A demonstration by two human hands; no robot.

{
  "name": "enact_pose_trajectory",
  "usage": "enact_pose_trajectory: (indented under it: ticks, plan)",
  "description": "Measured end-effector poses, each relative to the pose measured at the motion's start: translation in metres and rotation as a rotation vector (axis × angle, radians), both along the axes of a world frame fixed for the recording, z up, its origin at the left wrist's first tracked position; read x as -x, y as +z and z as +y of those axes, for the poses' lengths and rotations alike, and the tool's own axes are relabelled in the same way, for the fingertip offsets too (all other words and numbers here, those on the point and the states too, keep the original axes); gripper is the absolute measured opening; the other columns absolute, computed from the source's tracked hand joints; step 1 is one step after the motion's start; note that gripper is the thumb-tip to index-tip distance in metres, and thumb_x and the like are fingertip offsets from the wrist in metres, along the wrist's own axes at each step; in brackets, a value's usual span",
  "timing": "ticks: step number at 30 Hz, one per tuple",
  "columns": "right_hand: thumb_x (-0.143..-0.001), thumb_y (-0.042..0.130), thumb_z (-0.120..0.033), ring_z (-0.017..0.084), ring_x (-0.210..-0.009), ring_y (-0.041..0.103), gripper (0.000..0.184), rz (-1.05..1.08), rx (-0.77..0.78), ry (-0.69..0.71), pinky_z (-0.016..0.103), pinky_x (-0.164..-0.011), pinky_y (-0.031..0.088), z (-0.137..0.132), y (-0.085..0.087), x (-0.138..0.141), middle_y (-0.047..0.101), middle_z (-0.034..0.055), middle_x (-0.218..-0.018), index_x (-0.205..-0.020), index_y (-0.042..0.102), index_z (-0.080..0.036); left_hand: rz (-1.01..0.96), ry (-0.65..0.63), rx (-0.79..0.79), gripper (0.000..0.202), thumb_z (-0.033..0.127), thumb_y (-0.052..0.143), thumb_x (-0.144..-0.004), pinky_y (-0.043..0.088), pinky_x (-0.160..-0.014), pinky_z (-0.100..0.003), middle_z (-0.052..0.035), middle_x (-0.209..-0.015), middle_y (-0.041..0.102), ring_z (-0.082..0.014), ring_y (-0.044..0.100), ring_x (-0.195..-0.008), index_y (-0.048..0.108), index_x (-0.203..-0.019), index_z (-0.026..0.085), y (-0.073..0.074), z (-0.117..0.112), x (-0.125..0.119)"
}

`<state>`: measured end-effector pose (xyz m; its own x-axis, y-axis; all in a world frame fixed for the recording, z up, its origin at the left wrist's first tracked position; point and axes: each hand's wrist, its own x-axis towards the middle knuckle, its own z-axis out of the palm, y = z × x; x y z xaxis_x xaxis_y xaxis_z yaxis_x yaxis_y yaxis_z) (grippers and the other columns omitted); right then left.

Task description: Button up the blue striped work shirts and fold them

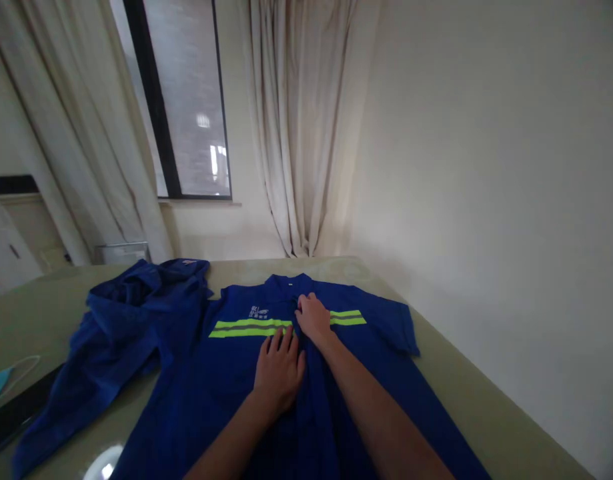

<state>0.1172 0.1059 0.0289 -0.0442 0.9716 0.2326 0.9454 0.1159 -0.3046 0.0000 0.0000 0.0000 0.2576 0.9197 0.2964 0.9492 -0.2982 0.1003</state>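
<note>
Left hand (279,370) lies flat, fingers spread, on a blue work shirt (211,390) with yellow-green reflective stripes; right hand (313,317) curls at its collar, grip unclear; white chest print (259,311) unreadable.

- The blue shirt (226,400) runs off the frame at 6 o'clock, so its hem is unseen.
- Its white chest print (259,311), at 11 o'clock from the left hand (279,373), is too small to read.
- The right hand (313,317) hides its fingertips; its grip is unclear.
- At 8 o'clock, a teal mask (1,381) is cut by the edge.
</note>
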Motion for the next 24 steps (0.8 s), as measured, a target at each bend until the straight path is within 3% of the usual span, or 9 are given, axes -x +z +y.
enact_pose_trajectory:
  ticks: [3,5,8,10,13,15,20,24]
  plan:
    - [-0.1,0.053,-0.028,0.02,-0.106,0.062,0.016,-0.036,-0.053,0.084,0.026,-0.073,0.045,0.007,-0.006,0.004,0.063,0.0054,-0.116,-0.106,0.068,-0.027,-0.041,-0.022,0.017,0.044,0.036,0.037,-0.102,0.041,-0.109,-0.05,-0.0099,-0.15,0.057,-0.031,0.05,-0.137,0.062,-0.135,0.021,0.011,-0.008,0.002]
    - [-0.103,0.048,-0.029,0.019,-0.104,0.062,0.022,-0.038,-0.074,0.116,0.025,-0.072,0.044,0.008,-0.012,0.005,0.064,0.0048,-0.113,-0.103,0.069,-0.026,-0.095,-0.002,0.045,0.039,0.032,0.037,-0.101,0.043,-0.104,-0.047,-0.0096,-0.135,0.068,-0.0292,0.058,-0.126,0.066,-0.124,0.022,0.021,0.0,0.004]
    - [-0.105,0.046,-0.032,0.016,-0.093,0.065,0.023,-0.037,-0.073,0.12,0.025,-0.068,0.043,0.009,-0.017,0.003,0.064,0.003,-0.112,-0.104,0.069,-0.026,-0.196,0.119,0.128,0.032,0.027,0.039,-0.1,0.046,-0.096,-0.043,-0.0105,-0.108,0.075,-0.0279,0.067,-0.108,0.068,-0.113,0.02,0.034,0.031,0.004]
    - [-0.105,0.046,-0.033,0.015,-0.089,0.065,0.024,-0.035,-0.068,0.118,0.025,-0.068,0.042,0.009,-0.017,0.001,0.064,0.0023,-0.113,-0.106,0.069,-0.027,-0.253,0.2,0.167,0.032,0.027,0.041,-0.099,0.048,-0.091,-0.04,-0.0117,-0.104,0.075,-0.0277,0.07,-0.102,0.065,-0.118,0.019,0.037,0.058,0.003]
    - [-0.105,0.047,-0.033,0.015,-0.088,0.065,0.022,-0.025,-0.09,0.139,0.024,-0.067,0.042,0.009,-0.018,-0.001,0.064,0.0018,-0.114,-0.107,0.068,-0.027,-0.333,0.279,0.17,0.035,0.029,0.042,-0.1,0.05,-0.085,-0.037,-0.0132,-0.116,0.072,-0.0266,0.071,-0.101,0.062,-0.128,0.021,0.031,0.088,0.001]
    - [-0.104,0.049,-0.033,0.015,-0.088,0.066,0.02,-0.021,-0.119,0.164,0.024,-0.067,0.041,0.008,-0.02,-0.002,0.064,0.0016,-0.113,-0.106,0.068,-0.027,-0.391,0.304,0.158,0.034,0.031,0.044,-0.1,0.051,-0.082,-0.036,-0.0125,-0.123,0.069,-0.0264,0.071,-0.1,0.066,-0.125,0.024,0.024,0.098,0.002]
    - [-0.105,0.047,-0.032,0.015,-0.086,0.065,0.021,-0.033,-0.169,0.213,0.024,-0.067,0.042,0.006,-0.019,-0.001,0.063,0.0016,-0.113,-0.105,0.066,-0.025,-0.547,0.276,0.11,0.025,0.03,0.051,-0.097,0.051,-0.08,-0.032,-0.0044,-0.116,0.072,-0.0228,0.07,-0.099,0.073,-0.11,0.028,0.011,0.106,0.012]
    - [-0.107,0.045,-0.032,0.015,-0.089,0.065,0.022,-0.064,-0.182,0.252,0.023,-0.069,0.043,0.002,-0.015,0.001,0.063,0.0023,-0.114,-0.106,0.066,-0.024,-0.645,0.227,0.06,0.022,0.026,0.055,-0.096,0.051,-0.082,-0.029,-0.0033,-0.108,0.073,-0.0185,0.069,-0.095,0.074,-0.106,0.025,0.005,0.111,0.019]
